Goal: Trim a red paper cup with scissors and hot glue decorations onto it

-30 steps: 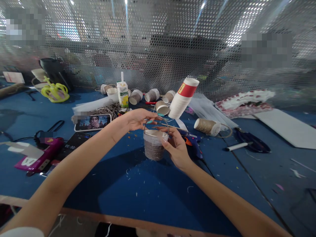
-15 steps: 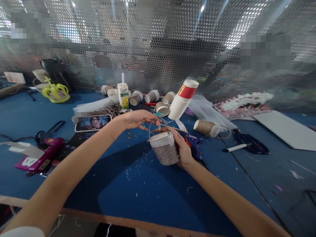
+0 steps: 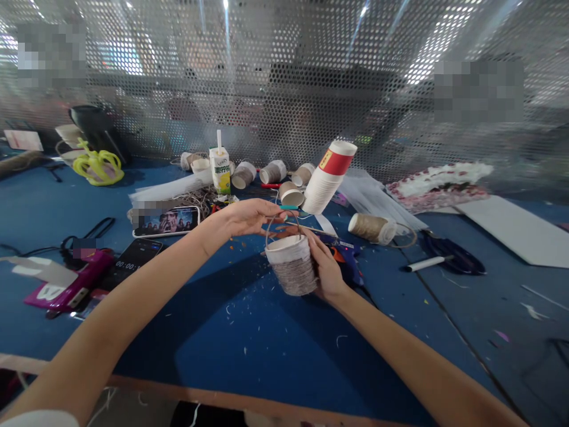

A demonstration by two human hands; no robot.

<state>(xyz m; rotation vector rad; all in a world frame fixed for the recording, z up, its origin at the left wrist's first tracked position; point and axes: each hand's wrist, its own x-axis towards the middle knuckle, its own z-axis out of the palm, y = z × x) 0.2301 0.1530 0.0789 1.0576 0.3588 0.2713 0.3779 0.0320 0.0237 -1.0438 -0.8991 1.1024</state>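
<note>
My right hand (image 3: 328, 267) is wrapped round a paper cup (image 3: 292, 264) whose lower part is wound with brown twine and whose white rim shows on top. The cup is tilted a little to the left, held above the blue table (image 3: 249, 332). My left hand (image 3: 249, 216) pinches a thin loop of twine (image 3: 278, 219) that arches over the cup's rim like a handle. A blue glue gun (image 3: 344, 252) lies on the table just behind my right hand.
Behind the hands lie a tilted stack of white cups (image 3: 326, 178), a twine spool (image 3: 371, 228), several twine-wrapped cups (image 3: 273, 172) and a drink carton (image 3: 220, 169). Two phones (image 3: 166, 220) and a pink case (image 3: 64, 284) lie left; scissors (image 3: 453, 255) and a marker (image 3: 424, 264) right. Perforated metal screen behind.
The cup has shifted right and tilted from upright, and my right hand has closed round its side. My left hand has kept its pinch on the twine loop.
</note>
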